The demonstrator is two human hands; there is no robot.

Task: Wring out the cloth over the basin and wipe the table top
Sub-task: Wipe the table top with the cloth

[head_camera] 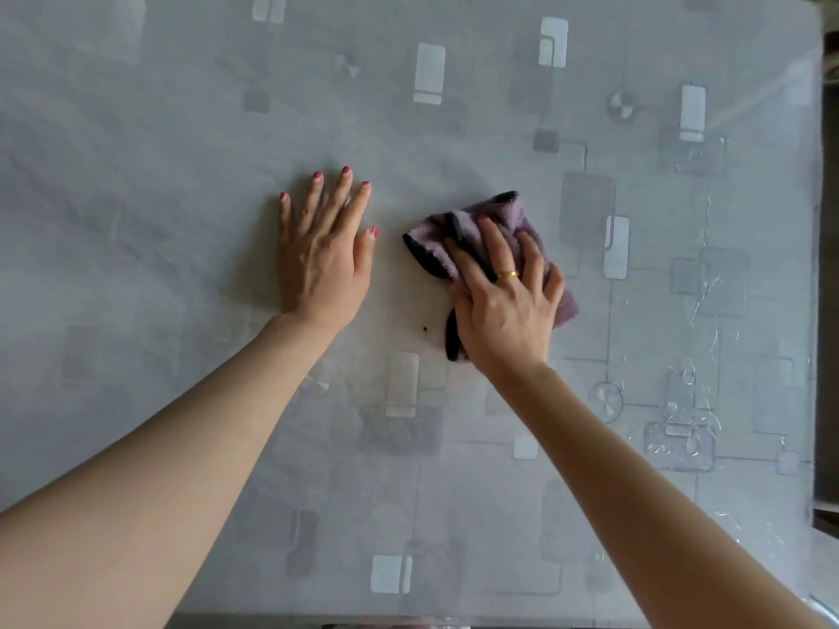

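The left hand (323, 261) lies flat on the desk (136, 220), fingers spread toward 12 o'clock, its grip released and holding nothing. At its 3 o'clock, just beside it, the right hand (504, 306) presses down on the crumpled purple cloth (495, 215), fingers splayed over it rather than clenched. The cloth looks soft, light and limp, likely damp; it should slide best under a flat palm on its bunched middle. No basin shows.

Right hand (504, 306) pressing purple cloth (508, 215) on table top (181, 152), left hand (322, 256) flat
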